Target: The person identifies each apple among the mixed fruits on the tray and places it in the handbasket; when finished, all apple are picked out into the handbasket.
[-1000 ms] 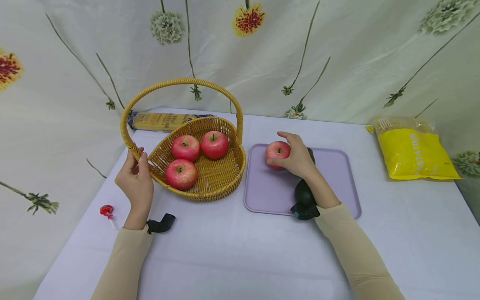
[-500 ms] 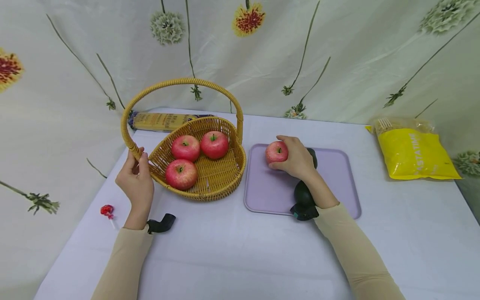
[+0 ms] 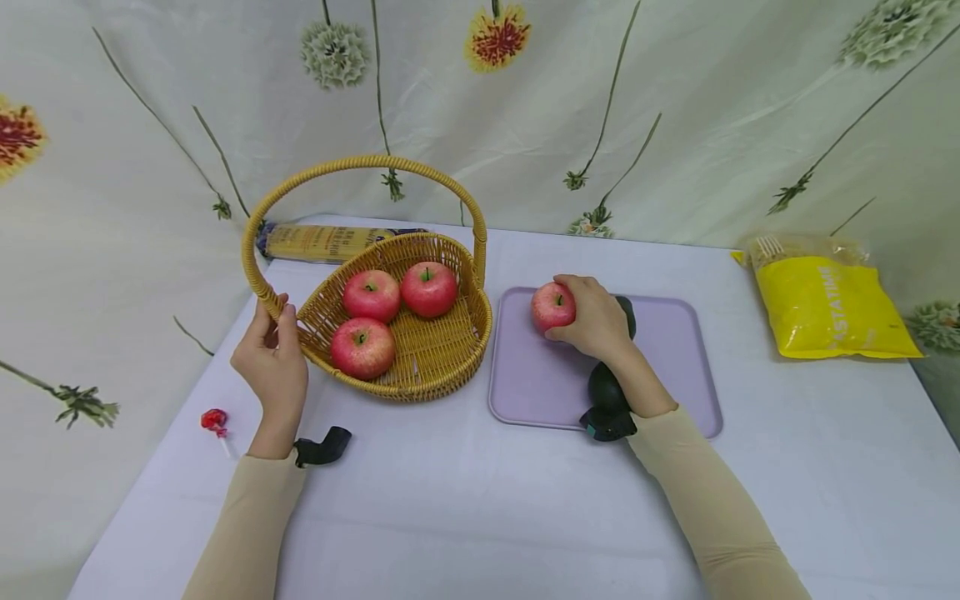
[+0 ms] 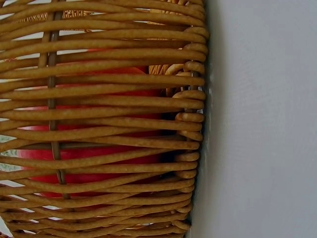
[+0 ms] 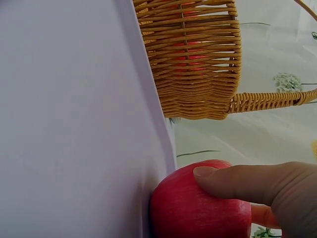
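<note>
My left hand [image 3: 273,367] pinches the base of the handle of a wicker basket [image 3: 427,358] at its left side. Three red apples [image 3: 363,348] lie in the basket; the left wrist view shows red through the woven wall [image 4: 99,119]. On the left part of a lilac tray [image 3: 540,400] sits another red apple [image 3: 552,307], gripped by my right hand [image 3: 596,317] between thumb and fingers. In the right wrist view, the thumb presses on this apple [image 5: 198,208], which appears to touch the tray. Partly hidden under the right wrist are dark green rounded shapes [image 3: 606,385].
Behind the basket lies a long yellow packet [image 3: 318,243]. A yellow bag of pasta [image 3: 832,304] stands at the back right. Left of the left wrist is a red lollipop [image 3: 213,419]. A flowered cloth [image 3: 525,142] hangs behind the white table [image 3: 450,500].
The right hand has closed from a wide spread around the tray's apple to a grip on it. The left hand and basket have stayed put.
</note>
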`<state>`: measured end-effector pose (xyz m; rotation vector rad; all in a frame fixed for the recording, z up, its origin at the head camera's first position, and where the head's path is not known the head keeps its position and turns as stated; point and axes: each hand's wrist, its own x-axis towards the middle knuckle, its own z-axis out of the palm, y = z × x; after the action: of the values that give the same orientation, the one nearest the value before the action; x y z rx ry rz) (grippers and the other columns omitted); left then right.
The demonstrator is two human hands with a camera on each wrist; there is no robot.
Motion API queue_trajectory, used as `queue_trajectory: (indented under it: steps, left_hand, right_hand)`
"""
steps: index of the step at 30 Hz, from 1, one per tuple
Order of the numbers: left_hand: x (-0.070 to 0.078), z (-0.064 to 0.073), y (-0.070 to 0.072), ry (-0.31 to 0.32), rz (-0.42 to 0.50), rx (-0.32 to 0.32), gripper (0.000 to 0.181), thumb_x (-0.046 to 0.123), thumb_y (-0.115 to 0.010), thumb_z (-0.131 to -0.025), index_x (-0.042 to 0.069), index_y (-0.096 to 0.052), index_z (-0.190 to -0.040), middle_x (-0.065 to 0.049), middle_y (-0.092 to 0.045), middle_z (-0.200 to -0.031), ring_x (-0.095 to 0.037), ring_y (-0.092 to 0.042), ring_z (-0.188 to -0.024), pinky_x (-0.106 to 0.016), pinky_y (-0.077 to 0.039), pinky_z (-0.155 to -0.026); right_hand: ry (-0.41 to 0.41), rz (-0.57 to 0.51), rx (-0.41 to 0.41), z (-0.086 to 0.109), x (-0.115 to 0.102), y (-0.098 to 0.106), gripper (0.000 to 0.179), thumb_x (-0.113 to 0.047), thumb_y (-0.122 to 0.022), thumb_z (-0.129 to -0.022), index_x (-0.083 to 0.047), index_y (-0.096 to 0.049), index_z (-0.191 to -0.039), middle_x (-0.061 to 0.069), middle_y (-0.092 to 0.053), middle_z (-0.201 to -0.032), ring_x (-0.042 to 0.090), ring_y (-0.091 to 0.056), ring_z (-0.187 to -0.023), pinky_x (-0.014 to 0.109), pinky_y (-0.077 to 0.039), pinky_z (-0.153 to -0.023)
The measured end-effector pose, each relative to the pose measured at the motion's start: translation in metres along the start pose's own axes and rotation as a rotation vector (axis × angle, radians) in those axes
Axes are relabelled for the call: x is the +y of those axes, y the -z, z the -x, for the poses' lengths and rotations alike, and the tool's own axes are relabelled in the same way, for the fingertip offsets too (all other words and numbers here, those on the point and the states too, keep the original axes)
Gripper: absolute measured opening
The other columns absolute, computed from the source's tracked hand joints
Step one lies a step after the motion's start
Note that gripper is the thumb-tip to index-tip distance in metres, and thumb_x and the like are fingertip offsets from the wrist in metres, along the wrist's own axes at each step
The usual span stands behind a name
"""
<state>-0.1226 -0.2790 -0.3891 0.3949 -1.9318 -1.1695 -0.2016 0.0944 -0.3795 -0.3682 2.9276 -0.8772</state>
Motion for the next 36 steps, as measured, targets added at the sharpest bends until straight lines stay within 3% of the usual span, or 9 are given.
queue_trajectory:
  steps: [8,18,25,36]
  left_hand:
    - [-0.001,0.0,0.0,0.003,0.0,-0.002,0.036,0.026,-0.059,-0.098,0.014,-0.063,-0.132,-0.003,-0.072,-0.118,0.007,-0.061,-0.097,-0.013,-0.051,-0.086]
    - [-0.003,-0.001,0.0,0.01,-0.012,0.002,0.036,0.026,-0.059,-0.098,0.016,-0.062,-0.133,-0.001,-0.072,-0.118,0.007,-0.061,-0.097,-0.014,-0.051,-0.086]
    - [-0.006,-0.003,-0.001,0.018,-0.013,0.004,0.036,0.022,-0.059,-0.098,0.016,-0.061,-0.133,-0.001,-0.071,-0.118,0.004,-0.061,-0.099,-0.015,-0.051,-0.087]
    - [-0.002,-0.002,-0.001,0.018,-0.001,0.002,0.036,0.023,-0.06,-0.097,0.017,-0.061,-0.133,-0.001,-0.071,-0.119,0.003,-0.063,-0.1,-0.015,-0.052,-0.087]
  right_hand:
    - [0.006,-0.006,0.003,0.001,0.0,0.003,0.079,-0.024,-0.082,-0.074,-0.01,-0.047,-0.143,0.016,-0.049,-0.142,0.034,-0.047,-0.128,0.055,-0.041,-0.103]
    - [0.089,-0.139,0.052,0.004,-0.003,0.008,0.076,-0.017,-0.083,-0.072,-0.007,-0.051,-0.14,0.017,-0.052,-0.139,0.034,-0.047,-0.128,0.055,-0.042,-0.102]
    - [0.165,-0.242,0.132,0.014,-0.014,0.027,0.074,-0.01,-0.083,-0.07,-0.004,-0.052,-0.137,0.019,-0.05,-0.137,0.036,-0.046,-0.126,0.056,-0.047,-0.097]
    - [0.231,-0.293,0.12,0.035,-0.037,0.051,0.074,-0.004,-0.082,-0.071,-0.009,-0.052,-0.138,0.013,-0.048,-0.139,0.03,-0.046,-0.126,0.053,-0.048,-0.097]
